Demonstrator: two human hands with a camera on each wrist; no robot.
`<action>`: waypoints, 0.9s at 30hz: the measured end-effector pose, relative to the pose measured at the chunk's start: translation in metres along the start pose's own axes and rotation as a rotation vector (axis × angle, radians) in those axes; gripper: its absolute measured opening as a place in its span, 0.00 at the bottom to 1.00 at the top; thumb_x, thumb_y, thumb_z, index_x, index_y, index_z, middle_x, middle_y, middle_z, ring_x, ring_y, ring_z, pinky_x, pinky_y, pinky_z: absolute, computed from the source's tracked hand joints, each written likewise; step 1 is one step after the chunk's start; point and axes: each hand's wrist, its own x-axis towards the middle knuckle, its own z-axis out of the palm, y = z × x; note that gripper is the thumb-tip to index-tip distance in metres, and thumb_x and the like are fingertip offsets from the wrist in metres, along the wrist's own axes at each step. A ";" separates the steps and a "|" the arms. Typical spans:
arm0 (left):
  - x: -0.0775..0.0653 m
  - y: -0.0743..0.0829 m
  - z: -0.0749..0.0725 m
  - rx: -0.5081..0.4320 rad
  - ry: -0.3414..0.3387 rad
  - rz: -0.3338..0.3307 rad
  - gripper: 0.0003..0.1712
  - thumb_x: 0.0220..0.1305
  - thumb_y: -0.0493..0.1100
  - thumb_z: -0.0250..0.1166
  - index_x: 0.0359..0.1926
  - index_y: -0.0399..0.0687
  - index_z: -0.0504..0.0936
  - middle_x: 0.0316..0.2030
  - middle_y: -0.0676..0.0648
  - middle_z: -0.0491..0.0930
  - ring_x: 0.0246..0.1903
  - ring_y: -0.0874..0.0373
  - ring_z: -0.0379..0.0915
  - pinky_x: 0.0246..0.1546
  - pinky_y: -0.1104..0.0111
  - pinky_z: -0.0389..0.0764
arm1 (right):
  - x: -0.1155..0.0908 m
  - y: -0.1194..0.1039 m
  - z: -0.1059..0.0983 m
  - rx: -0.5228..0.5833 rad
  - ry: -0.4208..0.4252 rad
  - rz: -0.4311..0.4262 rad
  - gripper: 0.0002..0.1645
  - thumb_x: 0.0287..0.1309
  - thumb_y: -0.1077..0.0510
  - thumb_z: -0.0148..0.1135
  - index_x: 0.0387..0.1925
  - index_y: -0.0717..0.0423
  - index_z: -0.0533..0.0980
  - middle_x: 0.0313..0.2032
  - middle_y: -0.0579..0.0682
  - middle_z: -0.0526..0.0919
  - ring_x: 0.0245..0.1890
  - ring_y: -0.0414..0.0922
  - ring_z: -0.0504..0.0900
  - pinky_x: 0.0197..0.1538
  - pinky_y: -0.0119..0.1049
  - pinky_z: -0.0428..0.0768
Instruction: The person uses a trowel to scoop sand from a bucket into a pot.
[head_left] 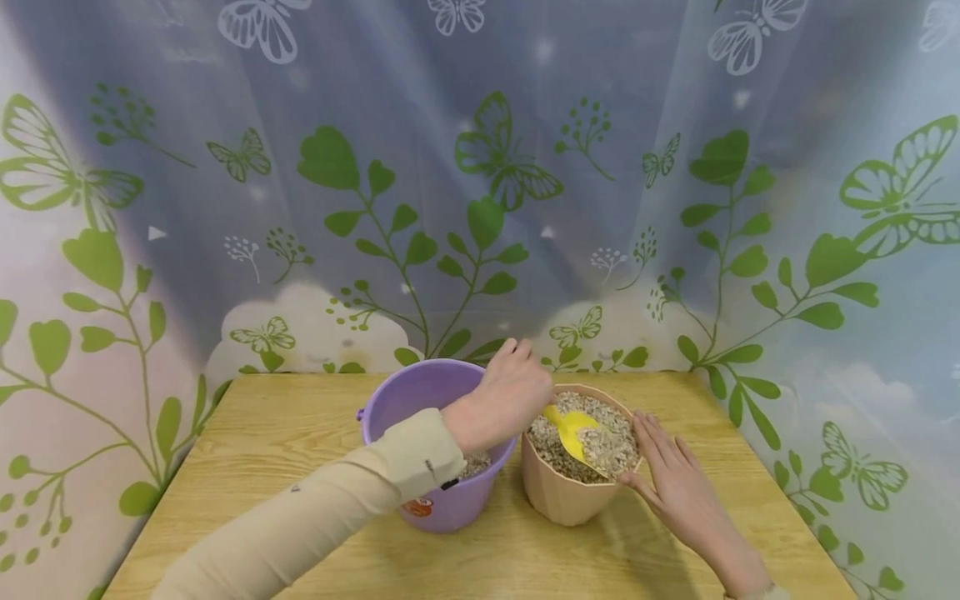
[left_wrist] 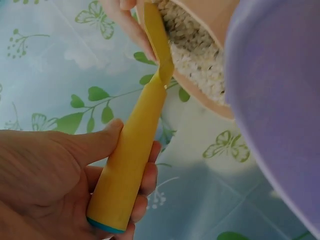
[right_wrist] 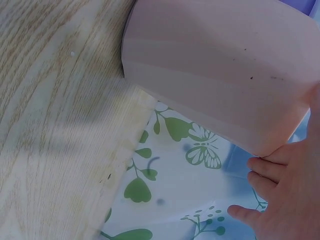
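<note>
My left hand (head_left: 508, 392) grips the handle of a yellow toy shovel (left_wrist: 131, 152), its thumb along one side and fingers curled round the other. The shovel's blade (head_left: 573, 433) lies at the surface of the coarse, pale grit (head_left: 581, 402) that fills a peach plant pot (head_left: 562, 492). Some grit sits on the blade. My right hand (head_left: 686, 492) rests with extended fingers against the pot's right rim. Left of the pot stands a purple bucket (head_left: 457, 508), with grit visible low inside; my left forearm crosses above it and hides part of its opening.
Pot and bucket stand close together on a wooden table (head_left: 277, 433). A curtain (head_left: 420, 208) printed with butterflies and leaves hangs behind the table's back edge and along its sides.
</note>
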 end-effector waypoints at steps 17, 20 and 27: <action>-0.006 -0.026 -0.024 0.243 0.047 0.112 0.20 0.64 0.36 0.63 0.16 0.56 0.73 0.24 0.56 0.76 0.33 0.58 0.62 0.39 0.67 0.62 | 0.001 -0.001 -0.002 -0.006 0.011 -0.011 0.49 0.69 0.38 0.58 0.78 0.61 0.53 0.75 0.64 0.59 0.74 0.62 0.58 0.68 0.66 0.60; -0.006 -0.029 -0.027 0.280 0.036 0.113 0.16 0.65 0.38 0.64 0.20 0.56 0.78 0.27 0.55 0.77 0.35 0.58 0.63 0.42 0.67 0.63 | 0.002 -0.001 -0.002 -0.008 0.013 -0.014 0.49 0.69 0.38 0.58 0.78 0.61 0.53 0.75 0.63 0.59 0.74 0.62 0.59 0.67 0.66 0.61; -0.011 -0.041 -0.026 0.225 0.070 0.014 0.09 0.68 0.46 0.66 0.30 0.53 0.85 0.33 0.54 0.79 0.40 0.57 0.66 0.46 0.66 0.66 | 0.002 -0.001 -0.001 -0.014 0.008 -0.012 0.49 0.69 0.38 0.58 0.78 0.62 0.53 0.75 0.65 0.59 0.74 0.62 0.59 0.67 0.67 0.61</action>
